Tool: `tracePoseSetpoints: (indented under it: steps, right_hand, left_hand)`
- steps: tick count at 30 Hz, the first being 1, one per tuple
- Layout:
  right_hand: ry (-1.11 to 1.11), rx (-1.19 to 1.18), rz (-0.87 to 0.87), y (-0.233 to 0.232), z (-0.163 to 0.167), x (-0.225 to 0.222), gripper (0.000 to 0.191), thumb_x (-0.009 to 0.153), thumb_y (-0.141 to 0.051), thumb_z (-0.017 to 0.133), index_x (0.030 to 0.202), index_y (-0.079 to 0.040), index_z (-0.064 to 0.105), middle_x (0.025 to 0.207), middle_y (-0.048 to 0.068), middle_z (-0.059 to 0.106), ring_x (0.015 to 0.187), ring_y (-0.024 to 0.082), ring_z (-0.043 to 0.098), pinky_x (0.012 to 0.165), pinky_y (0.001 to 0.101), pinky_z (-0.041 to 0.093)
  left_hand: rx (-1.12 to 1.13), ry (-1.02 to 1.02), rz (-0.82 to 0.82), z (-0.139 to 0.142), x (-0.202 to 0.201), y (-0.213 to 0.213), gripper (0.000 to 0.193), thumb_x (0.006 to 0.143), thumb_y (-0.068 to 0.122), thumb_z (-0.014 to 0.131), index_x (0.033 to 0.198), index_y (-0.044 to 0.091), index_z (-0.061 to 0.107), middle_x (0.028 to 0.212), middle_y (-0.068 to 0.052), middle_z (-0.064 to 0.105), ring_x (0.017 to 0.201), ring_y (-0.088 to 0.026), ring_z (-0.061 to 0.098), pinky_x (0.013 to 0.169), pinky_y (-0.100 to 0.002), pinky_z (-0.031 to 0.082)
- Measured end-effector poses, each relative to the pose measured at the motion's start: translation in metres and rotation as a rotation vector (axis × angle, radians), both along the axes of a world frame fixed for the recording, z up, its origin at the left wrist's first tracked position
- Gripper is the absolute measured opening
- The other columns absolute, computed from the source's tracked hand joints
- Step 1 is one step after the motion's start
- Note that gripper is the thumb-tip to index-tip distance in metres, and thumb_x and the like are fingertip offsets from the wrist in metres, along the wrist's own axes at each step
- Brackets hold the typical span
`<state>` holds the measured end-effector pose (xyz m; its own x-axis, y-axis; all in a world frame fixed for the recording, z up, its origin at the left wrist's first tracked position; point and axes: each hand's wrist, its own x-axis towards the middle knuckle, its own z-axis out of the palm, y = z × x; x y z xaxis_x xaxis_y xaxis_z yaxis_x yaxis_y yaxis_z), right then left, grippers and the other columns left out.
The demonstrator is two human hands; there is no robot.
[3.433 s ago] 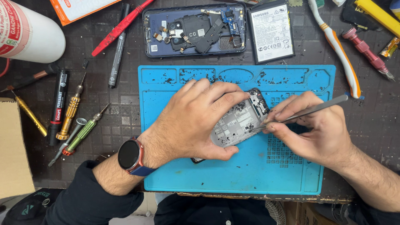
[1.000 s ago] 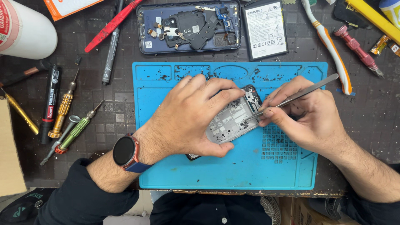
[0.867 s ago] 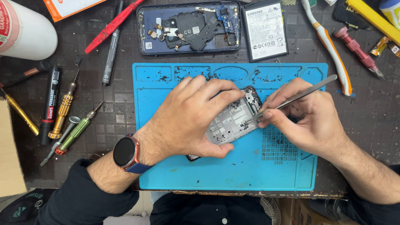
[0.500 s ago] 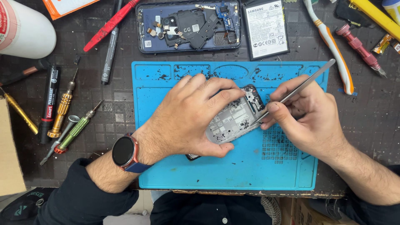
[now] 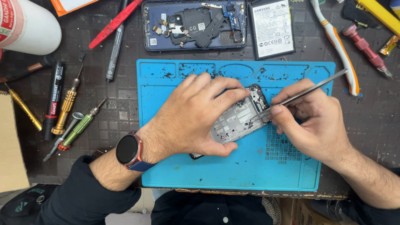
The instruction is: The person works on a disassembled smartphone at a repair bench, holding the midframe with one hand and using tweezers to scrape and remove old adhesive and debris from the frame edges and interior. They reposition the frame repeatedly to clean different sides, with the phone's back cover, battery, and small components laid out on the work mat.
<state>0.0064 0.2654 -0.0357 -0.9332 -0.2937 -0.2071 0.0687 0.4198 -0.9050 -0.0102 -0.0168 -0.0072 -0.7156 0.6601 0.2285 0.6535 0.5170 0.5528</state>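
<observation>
Bench (image 5: 366, 125), dark and tool-strewn, bearing our blue work mat (image 5: 233, 175). On the mat's middle: phone frame (image 5: 239, 121), tilted, clamped under our left hand (image 5: 196, 116). Our right hand (image 5: 312, 121) closes on metal tweezers (image 5: 304, 93), tips touching the frame's upper edge. Behind the mat: opened phone back (image 5: 193, 25), battery (image 5: 273, 28). Left: screwdrivers (image 5: 66, 110).

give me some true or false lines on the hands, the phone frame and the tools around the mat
1. The left hand presses the phone frame onto the blue mat. True.
2. The right hand holds a screwdriver. False: it holds metal tweezers.
3. The battery lies on the mat. False: it lies beyond it, beside the opened phone back.
4. A watch sits on the left wrist. True.
</observation>
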Motion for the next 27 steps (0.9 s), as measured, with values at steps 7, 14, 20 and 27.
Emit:
tracePoseSetpoints:
  steps: [7, 14, 20, 27]
  right_hand:
    - [-0.026, -0.104, 0.027, 0.0017, -0.0025, 0.0032, 0.014, 0.099, -0.006, 0.062, 0.111, 0.0, 0.057, 0.09, 0.008, 0.068, 0.075, 0.005, 0.064, 0.062, 0.0205, 0.054]
    - [-0.037, -0.154, -0.002, -0.0006, -0.0028, 0.0008, 0.014, 0.1, -0.006, 0.06, 0.111, 0.0, 0.054, 0.092, 0.007, 0.072, 0.072, 0.004, 0.066, 0.06, 0.0199, 0.056]
    - [-0.01, -0.077, 0.01, -0.001, -0.0015, -0.0001, 0.015, 0.099, -0.007, 0.063, 0.109, 0.001, 0.055, 0.09, 0.007, 0.073, 0.07, 0.006, 0.066, 0.058, 0.02, 0.055]
    - [-0.028, -0.082, -0.014, -0.0048, -0.0007, -0.0014, 0.015, 0.1, -0.008, 0.062, 0.109, 0.001, 0.054, 0.089, 0.009, 0.073, 0.07, 0.006, 0.068, 0.058, 0.0207, 0.057]
  left_hand:
    - [-0.002, 0.007, 0.003, 0.0011, -0.0012, 0.0015, 0.083, 0.063, 0.049, 0.087, 0.131, 0.008, 0.061, 0.128, -0.008, 0.06, 0.095, -0.029, 0.056, 0.084, -0.043, 0.046]
    - [0.003, -0.001, 0.002, -0.0003, -0.002, 0.0028, 0.082, 0.063, 0.048, 0.086, 0.13, 0.008, 0.061, 0.127, -0.008, 0.06, 0.095, -0.03, 0.056, 0.084, -0.043, 0.046]
    - [0.002, 0.0, 0.002, 0.0006, -0.0029, 0.0039, 0.082, 0.063, 0.048, 0.086, 0.13, 0.008, 0.061, 0.127, -0.008, 0.06, 0.096, -0.03, 0.056, 0.085, -0.044, 0.046]
    - [0.001, -0.004, 0.003, 0.0008, -0.0035, 0.0008, 0.082, 0.063, 0.048, 0.085, 0.131, 0.008, 0.061, 0.128, -0.008, 0.06, 0.096, -0.03, 0.056, 0.085, -0.043, 0.046]
